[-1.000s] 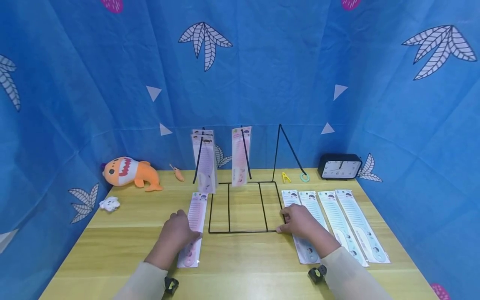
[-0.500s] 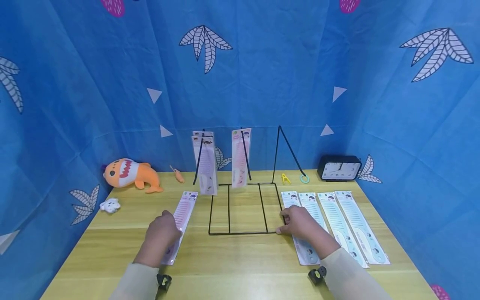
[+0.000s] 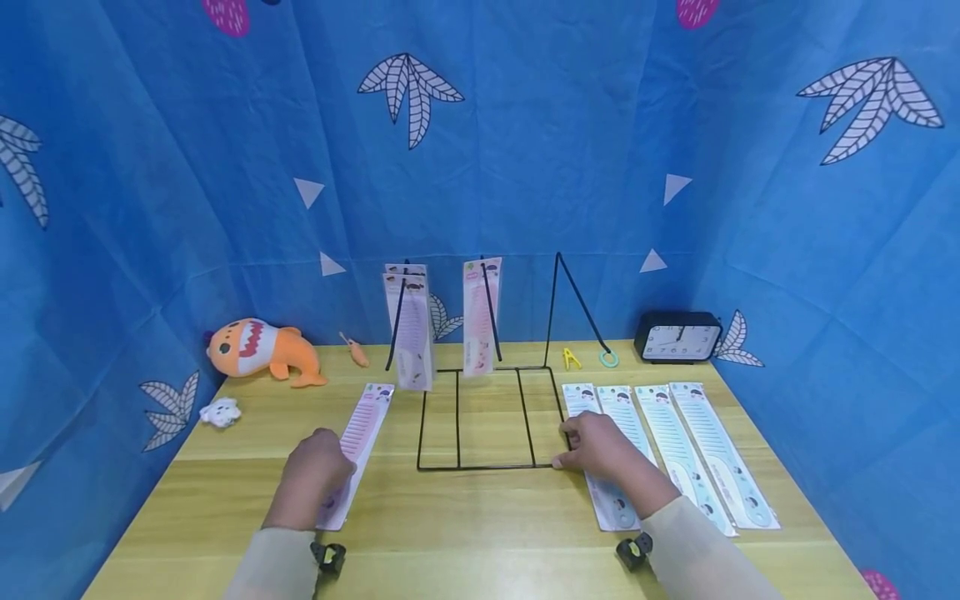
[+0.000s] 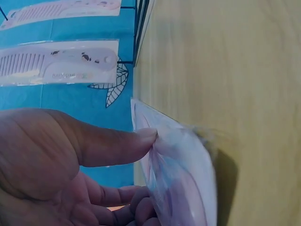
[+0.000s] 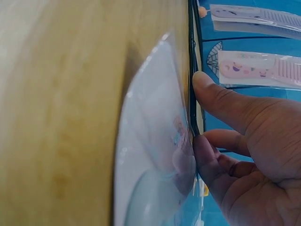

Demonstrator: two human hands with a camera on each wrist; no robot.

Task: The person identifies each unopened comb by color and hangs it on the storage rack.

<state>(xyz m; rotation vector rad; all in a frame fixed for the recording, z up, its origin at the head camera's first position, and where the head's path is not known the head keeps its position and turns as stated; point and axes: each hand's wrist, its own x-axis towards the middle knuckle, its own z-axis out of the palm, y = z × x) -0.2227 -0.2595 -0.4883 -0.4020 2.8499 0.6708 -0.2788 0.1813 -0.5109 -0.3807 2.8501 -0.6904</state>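
My left hand (image 3: 318,467) pinches a packaged pink comb (image 3: 363,429) by its long side, left of the black wire rack (image 3: 491,467). In the left wrist view the thumb lies on the clear wrapper (image 4: 183,165), with the other fingers curled at its edge. My right hand (image 3: 600,446) grips the front right corner of the rack's base; in the right wrist view thumb and fingertips hold the black wire (image 5: 193,108). Purple combs (image 3: 408,333) in packs hang on the left hook, and another pink comb (image 3: 480,317) hangs on the middle hook.
Several packaged light-blue combs (image 3: 712,454) lie side by side at the right, the nearest partly under my right hand. Behind are a black clock (image 3: 678,337), a teal ring (image 3: 609,358) and a yellow clip (image 3: 572,359). An orange plush shark (image 3: 266,350) lies at back left.
My left hand has moved left with the pink comb, whose pack now slants more, its top end toward the rack. The right hand has stayed on the rack's corner.
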